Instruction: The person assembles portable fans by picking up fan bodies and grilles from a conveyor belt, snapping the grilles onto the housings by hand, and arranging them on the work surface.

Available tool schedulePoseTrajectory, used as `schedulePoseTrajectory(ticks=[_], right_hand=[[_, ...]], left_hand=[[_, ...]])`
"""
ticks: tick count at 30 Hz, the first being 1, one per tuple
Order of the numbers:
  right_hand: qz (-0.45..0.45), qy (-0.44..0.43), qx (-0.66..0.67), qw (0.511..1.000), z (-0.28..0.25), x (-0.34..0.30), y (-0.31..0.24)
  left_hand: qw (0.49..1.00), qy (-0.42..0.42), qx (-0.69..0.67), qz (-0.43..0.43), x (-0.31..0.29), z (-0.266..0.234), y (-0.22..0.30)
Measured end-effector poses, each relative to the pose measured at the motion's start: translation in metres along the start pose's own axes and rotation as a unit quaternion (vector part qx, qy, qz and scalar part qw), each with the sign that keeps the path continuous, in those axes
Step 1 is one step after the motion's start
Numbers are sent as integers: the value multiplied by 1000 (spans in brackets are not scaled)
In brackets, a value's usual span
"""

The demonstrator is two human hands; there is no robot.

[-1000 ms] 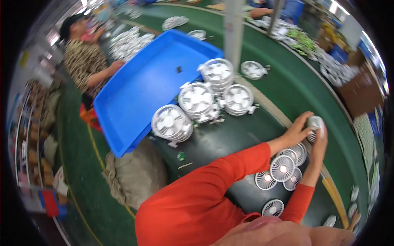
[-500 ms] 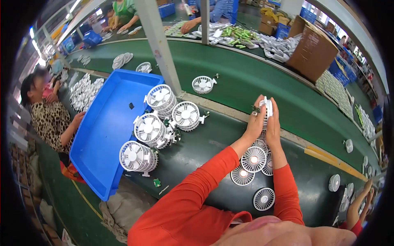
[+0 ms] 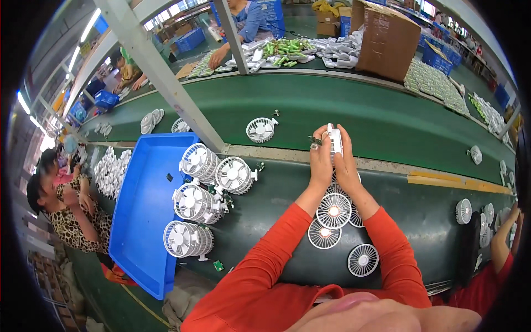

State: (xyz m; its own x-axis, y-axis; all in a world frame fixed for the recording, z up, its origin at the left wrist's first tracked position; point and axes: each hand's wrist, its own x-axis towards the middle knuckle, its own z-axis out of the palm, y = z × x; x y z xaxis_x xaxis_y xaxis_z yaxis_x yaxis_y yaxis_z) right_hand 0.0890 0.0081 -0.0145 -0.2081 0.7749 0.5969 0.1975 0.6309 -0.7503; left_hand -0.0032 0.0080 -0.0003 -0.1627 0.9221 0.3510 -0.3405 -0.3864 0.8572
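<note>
Between my palms stands a white fan head (image 3: 336, 140), turned on edge. My left hand (image 3: 319, 160) presses its left side and my right hand (image 3: 347, 166) its right side, the fingers pointing away from me. A small dark circuit board (image 3: 316, 140) sticks out by my left fingers. Below my wrists lie several round white fan grilles (image 3: 334, 211), some overlapping and partly hidden by my hands. One more grille (image 3: 363, 260) lies apart, nearer to me. Stacks of white fan heads with blades (image 3: 192, 202) stand to the left of my left arm.
A blue tray (image 3: 145, 216) sits left of the stacks, a small dark piece in it. Beyond a raised ledge (image 3: 276, 152) runs a green conveyor (image 3: 354, 102) carrying a fan head (image 3: 260, 130). A metal post (image 3: 160, 72) rises ahead-left. Co-workers are at the left, far side and right.
The view has shifted, so the whole scene sits differently in the picture. My hands still press the fan head from both sides. At the left, the person in leopard print has raised an arm.
</note>
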Motion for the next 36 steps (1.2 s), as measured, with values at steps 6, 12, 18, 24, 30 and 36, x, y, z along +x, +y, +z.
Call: schedulePoseTrajectory(ticks=[6, 12, 18, 24, 30, 36], right_hand=[[183, 37, 317, 930, 14, -8, -5], [141, 10, 116, 983, -18, 13, 30], [102, 145, -434, 883, -97, 19, 85], [55, -50, -270, 960, -83, 24, 9], [42, -393, -203, 896, -50, 3, -31], [84, -430, -228, 869, -48, 6, -31]], left_hand=[[959, 54, 200, 192, -10, -5, -17], [951, 12, 277, 139, 5, -12, -25], [881, 51, 416, 220, 48, -60, -16], [765, 116, 611, 168, 92, -117, -8], [733, 32, 678, -48, 97, -143, -22], [783, 59, 618, -32, 78, -134, -31]])
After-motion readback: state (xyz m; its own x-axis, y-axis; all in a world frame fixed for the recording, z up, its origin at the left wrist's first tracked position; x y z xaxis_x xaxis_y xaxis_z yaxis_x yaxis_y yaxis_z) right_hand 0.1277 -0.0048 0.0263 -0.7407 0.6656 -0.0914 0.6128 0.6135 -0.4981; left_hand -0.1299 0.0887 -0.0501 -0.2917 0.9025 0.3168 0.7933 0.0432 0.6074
